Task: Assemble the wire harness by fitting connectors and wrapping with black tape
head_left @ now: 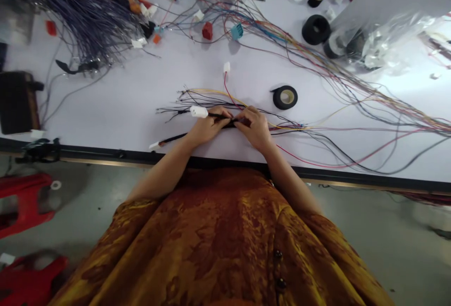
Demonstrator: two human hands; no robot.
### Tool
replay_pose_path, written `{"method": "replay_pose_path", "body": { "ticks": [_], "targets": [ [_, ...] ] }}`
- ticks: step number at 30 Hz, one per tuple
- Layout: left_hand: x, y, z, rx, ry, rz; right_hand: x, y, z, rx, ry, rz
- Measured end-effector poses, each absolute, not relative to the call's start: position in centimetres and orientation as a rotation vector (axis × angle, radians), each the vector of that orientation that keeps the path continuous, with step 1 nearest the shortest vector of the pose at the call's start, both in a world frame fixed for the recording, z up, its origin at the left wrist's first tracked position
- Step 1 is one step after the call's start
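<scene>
Near the table's front edge, my left hand [208,126] and my right hand [254,126] are closed on a black-wrapped wire bundle [230,123], fingertips nearly meeting. A white connector [199,111] on a black sleeve sticks out left of my left hand. Beneath and behind my hands run loose black and yellow wires [207,92] with bare-looking ends at left. A red wire rises behind to a small white connector [226,67]. Another black-sleeved lead [172,139] ends in a white plug at lower left. What lies between my fingertips is too small to make out.
A black tape roll [284,97] lies right of my hands; more rolls [316,29] sit behind by a plastic bag [391,38]. Long coloured wires [317,57] cross the right side. A dark wire bunch [81,10] fills the back left. Red stools [24,202] stand below the table edge.
</scene>
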State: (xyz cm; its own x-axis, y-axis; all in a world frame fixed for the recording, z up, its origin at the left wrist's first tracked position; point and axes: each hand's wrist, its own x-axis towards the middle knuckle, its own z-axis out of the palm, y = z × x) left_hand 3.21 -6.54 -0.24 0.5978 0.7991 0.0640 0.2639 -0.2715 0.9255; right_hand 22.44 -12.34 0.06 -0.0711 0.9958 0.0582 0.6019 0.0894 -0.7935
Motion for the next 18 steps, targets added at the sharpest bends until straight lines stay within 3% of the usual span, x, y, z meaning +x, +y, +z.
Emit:
{"method": "replay_pose_path", "body": {
  "ticks": [11,18],
  "targets": [
    [5.0,-6.9,-0.9,1.934,1.067,0.786,20.2,-14.0,0.6,-1.686,-2.027,0.477],
    [5.0,-7.4,-1.2,2.1,1.06,0.858,20.8,-13.7,-0.1,-1.612,-1.789,0.596]
  ]
}}
